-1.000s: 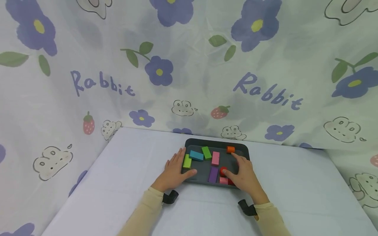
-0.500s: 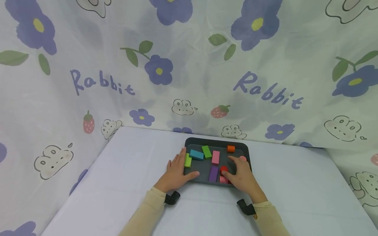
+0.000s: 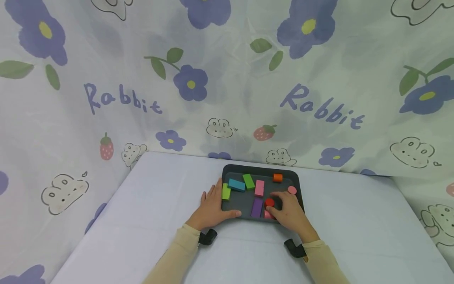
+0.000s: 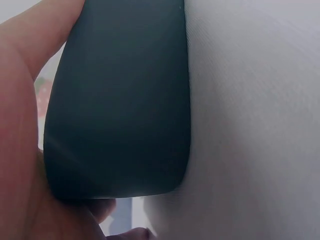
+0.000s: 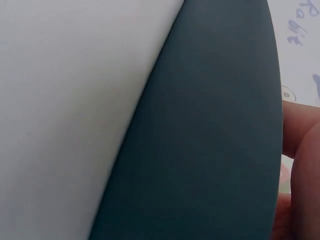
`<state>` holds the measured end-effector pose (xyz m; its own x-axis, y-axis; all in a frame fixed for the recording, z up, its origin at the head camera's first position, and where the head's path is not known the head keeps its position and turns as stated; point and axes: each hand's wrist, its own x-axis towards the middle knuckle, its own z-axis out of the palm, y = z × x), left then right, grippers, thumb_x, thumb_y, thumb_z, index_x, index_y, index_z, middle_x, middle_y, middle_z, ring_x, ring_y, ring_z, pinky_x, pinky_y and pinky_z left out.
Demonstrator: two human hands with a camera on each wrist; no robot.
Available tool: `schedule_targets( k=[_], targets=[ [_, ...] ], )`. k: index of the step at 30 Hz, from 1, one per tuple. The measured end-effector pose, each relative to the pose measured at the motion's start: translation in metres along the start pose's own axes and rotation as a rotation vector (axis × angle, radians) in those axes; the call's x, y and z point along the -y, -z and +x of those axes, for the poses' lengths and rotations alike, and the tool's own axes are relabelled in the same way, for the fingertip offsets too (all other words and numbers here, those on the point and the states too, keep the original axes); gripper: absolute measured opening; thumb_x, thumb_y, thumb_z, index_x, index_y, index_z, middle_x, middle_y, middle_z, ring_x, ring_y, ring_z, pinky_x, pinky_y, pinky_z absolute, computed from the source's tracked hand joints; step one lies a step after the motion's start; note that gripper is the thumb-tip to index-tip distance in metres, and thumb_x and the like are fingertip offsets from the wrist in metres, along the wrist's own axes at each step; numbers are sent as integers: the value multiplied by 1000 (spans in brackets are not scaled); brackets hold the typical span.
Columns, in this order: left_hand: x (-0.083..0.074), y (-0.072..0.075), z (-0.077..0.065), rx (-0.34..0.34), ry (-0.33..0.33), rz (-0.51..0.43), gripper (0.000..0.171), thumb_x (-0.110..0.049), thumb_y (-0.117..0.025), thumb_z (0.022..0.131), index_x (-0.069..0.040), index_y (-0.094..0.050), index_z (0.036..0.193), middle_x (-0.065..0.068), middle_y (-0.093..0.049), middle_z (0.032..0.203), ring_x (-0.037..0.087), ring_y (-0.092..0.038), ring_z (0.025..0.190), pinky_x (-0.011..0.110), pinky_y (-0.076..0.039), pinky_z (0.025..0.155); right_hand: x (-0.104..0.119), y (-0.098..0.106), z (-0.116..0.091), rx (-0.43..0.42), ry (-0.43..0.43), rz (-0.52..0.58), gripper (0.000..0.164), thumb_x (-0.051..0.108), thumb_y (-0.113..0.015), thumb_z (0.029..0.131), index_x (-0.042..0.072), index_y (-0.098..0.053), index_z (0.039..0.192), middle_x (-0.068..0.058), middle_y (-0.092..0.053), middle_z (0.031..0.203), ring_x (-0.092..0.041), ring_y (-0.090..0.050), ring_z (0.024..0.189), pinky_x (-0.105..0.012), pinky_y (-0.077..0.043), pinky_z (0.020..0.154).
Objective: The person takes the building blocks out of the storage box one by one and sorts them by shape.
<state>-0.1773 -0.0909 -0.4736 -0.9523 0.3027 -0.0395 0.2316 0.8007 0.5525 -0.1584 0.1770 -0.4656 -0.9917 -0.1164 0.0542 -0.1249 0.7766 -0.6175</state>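
Note:
A dark grey tray with several coloured wooden blocks lies on the white table. My left hand rests along its left side, fingers straight and thumb over the front rim. Above the tray's right part is my right hand, thumb and index finger curved either side of a red round block. The thumb tip overlaps that block in view; a small gap shows beside the index tip. A pink block is partly under the right hand, with a purple block to its left. Both wrist views show mostly the tray's outer wall.
Also in the tray are a lime block, a blue block, a green block, a pink rectangular block, an orange cylinder and a pink round block. A printed curtain stands behind the table.
My right index finger has come down towards the thumb and nearer the red round block. The pink round block at the right has come into view. My left hand has barely moved.

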Motion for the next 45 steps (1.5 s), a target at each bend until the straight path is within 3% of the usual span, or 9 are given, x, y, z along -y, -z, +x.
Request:
schedule_targets(
  k=[14,34,45],
  targets=[
    [0,-1,1,-5,-10,-20,126,-79,-57,63,-9,3,149,7,-8,155,31,-11,140,59,-4,108,-1,-1,3,20,-61,-11,43,27,-69,82,3,-61,117,-11,-61,113,-30,-49,112,-52,-39,95],
    [1,-4,3,-4,-5,-11,126,-79,-58,64,-9,5,149,7,-8,155,30,-10,140,58,-2,108,-1,4,0,-37,-52,-3,38,27,-71,80,7,-65,112,-6,-65,102,-23,-58,95,-46,-48,84],
    [2,-4,2,-19,2,-9,125,-75,-62,65,-8,3,149,7,-10,155,30,-11,140,58,-3,108,-4,18,2,-62,-32,-25,41,31,-69,82,7,-64,115,-5,-66,101,-21,-56,87,-43,-49,79]
  ],
)
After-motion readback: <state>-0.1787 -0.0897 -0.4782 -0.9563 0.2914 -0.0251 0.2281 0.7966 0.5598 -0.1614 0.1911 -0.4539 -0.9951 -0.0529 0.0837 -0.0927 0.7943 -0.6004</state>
